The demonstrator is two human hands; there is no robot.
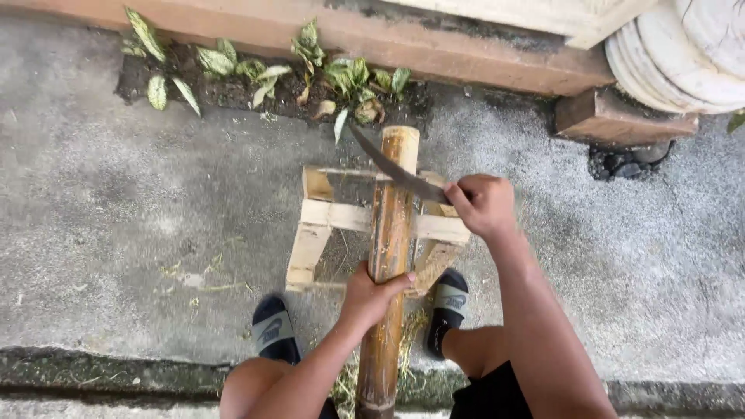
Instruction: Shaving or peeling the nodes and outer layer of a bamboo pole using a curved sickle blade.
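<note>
Nearest the person, the left hand [371, 295] wraps tight around the bamboo pole [390, 256], which rises between two sandalled feet [273, 330] and lies lengthwise over a small wooden stand [326, 213] on the concrete floor [116, 225]. Further out, the right hand [483, 203] is clenched on the handle of a curved knife [392, 167], whose blade crosses the pole's far end. The holding grip sits on the pole well below the blade, near the stand's near edge. A glancing blade could slide down the smooth pole toward that hand or the feet; a rolling pole would cause it. Beyond, plants [264, 74] line the floor's far edge.
</note>
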